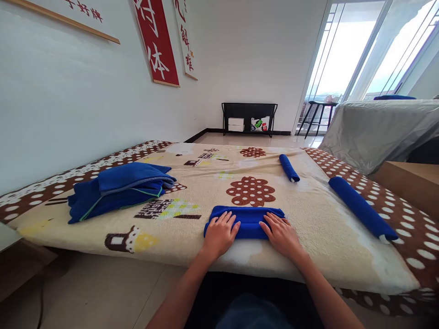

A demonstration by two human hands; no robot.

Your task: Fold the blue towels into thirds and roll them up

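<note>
A blue towel (252, 216), folded into a narrow strip with a crease along its length, lies near the front edge of the blanket-covered bed (192, 256). My left hand (221, 233) rests flat on its left end, fingers stretched out. On the right end lies my right hand (281, 233), also flat with its fingers apart. A short rolled blue towel (288, 167) is further back on the right. Closer to the right edge sits a longer blue roll (361, 208) with a small white tag at its near end.
To the left is a loose pile of blue cloths (120, 187), some edged in green. A black rack (249, 118) with boxes stands by the far wall. At right are a plastic-draped piece of furniture (384, 123), a cardboard box (408, 185) and a black stool (318, 116).
</note>
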